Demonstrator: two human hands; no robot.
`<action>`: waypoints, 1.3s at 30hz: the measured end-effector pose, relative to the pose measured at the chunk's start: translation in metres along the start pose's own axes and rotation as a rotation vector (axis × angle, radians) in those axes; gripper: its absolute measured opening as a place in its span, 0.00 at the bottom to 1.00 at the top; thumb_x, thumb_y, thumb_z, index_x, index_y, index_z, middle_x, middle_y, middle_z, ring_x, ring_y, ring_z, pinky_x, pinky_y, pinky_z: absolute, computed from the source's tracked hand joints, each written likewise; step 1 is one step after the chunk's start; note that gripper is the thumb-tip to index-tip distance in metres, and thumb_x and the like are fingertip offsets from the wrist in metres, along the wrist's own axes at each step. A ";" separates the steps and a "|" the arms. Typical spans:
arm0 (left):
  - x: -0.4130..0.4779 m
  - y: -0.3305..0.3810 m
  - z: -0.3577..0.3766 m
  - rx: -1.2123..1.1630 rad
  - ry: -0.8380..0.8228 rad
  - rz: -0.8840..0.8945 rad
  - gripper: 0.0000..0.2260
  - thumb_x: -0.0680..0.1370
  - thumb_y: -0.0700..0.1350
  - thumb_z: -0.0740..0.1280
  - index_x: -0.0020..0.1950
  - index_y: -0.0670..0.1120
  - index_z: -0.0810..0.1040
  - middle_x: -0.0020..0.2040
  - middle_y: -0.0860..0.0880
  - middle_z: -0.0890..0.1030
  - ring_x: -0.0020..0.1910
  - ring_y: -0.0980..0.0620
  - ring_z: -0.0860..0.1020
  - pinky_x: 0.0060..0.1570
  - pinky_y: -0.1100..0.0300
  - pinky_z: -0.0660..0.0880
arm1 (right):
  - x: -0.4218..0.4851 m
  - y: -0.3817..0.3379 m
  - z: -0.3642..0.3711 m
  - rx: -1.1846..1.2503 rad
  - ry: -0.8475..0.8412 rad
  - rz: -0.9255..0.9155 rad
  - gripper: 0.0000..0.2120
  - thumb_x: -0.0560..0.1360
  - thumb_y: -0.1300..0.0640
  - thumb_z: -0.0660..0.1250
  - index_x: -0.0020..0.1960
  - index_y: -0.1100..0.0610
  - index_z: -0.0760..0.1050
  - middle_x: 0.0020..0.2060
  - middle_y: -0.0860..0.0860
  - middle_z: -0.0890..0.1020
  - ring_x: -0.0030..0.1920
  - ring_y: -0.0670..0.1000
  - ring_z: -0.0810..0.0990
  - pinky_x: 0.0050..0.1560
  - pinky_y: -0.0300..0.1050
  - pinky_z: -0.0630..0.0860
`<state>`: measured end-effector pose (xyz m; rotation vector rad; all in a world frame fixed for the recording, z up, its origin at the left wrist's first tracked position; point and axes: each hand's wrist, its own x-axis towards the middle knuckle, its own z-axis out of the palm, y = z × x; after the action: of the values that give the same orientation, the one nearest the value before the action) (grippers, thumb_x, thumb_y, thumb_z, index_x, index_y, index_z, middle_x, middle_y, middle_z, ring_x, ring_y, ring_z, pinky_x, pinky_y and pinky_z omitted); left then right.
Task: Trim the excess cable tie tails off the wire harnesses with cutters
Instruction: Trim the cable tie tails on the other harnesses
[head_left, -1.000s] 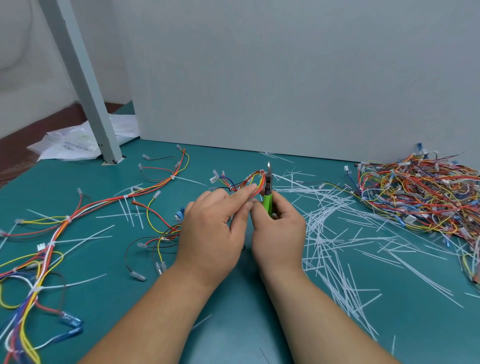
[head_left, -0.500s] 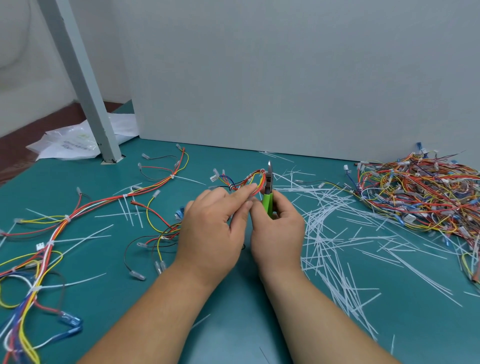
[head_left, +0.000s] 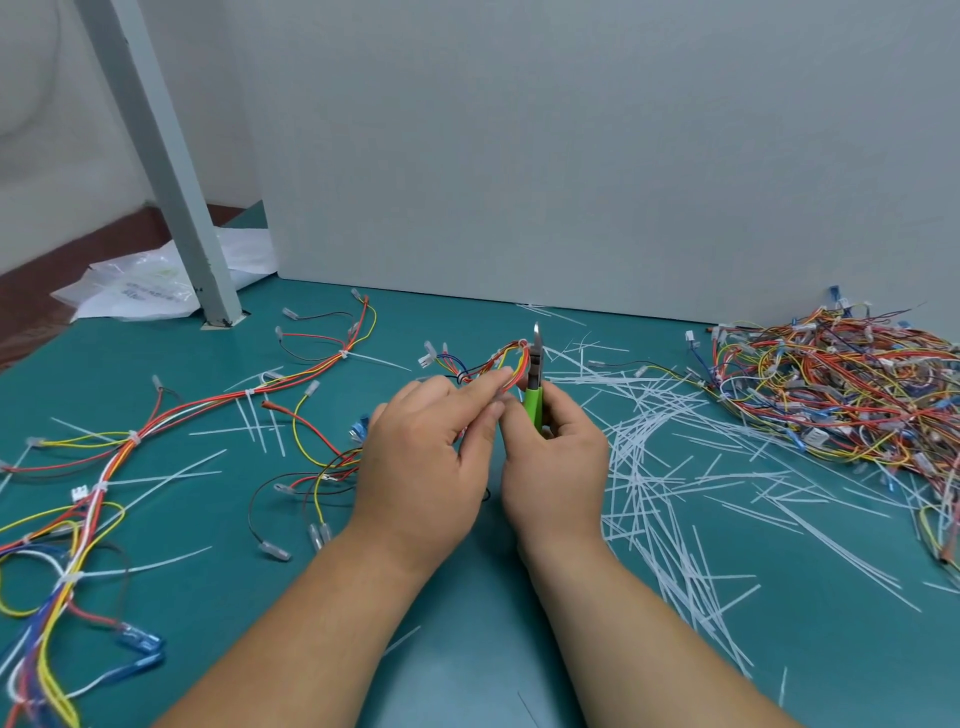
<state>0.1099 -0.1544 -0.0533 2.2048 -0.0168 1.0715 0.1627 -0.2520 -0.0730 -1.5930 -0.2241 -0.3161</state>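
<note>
The cutters have bright green handles and a slim grey metal head narrowing to a tip. They stand nearly upright above the middle of the teal table, long axis running from the palm up and away, tip toward the grey back panel. The head lies just beside a loop of the wire harness, a bundle of red, orange, yellow, blue and black wires with white connectors.

The right hand is curled around the green handles. The left hand pinches the harness between thumb and 2 extended fingers.

Cut white tie tails litter the table to the right, before a tangled harness pile. More harnesses sprawl on the left.
</note>
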 end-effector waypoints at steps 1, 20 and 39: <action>0.000 0.000 0.000 -0.001 0.000 -0.001 0.14 0.81 0.49 0.66 0.65 0.54 0.82 0.34 0.54 0.68 0.37 0.49 0.71 0.37 0.45 0.73 | 0.000 0.000 0.000 0.003 0.001 0.000 0.13 0.74 0.54 0.69 0.40 0.63 0.73 0.28 0.46 0.64 0.31 0.47 0.60 0.30 0.43 0.59; 0.000 0.001 0.001 -0.011 -0.005 -0.012 0.14 0.81 0.48 0.66 0.65 0.53 0.83 0.34 0.53 0.69 0.37 0.47 0.72 0.38 0.43 0.73 | 0.000 0.001 0.000 0.025 -0.009 0.007 0.11 0.75 0.58 0.70 0.40 0.65 0.72 0.29 0.49 0.64 0.31 0.48 0.60 0.30 0.42 0.58; -0.001 0.000 0.001 0.014 -0.008 0.003 0.14 0.81 0.48 0.65 0.65 0.54 0.83 0.34 0.55 0.67 0.37 0.49 0.71 0.38 0.45 0.73 | 0.002 0.002 -0.001 0.047 -0.016 0.031 0.08 0.76 0.57 0.70 0.43 0.62 0.77 0.31 0.51 0.66 0.33 0.49 0.61 0.33 0.47 0.59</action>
<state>0.1100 -0.1554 -0.0539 2.2225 -0.0163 1.0669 0.1649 -0.2530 -0.0743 -1.5511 -0.2178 -0.2721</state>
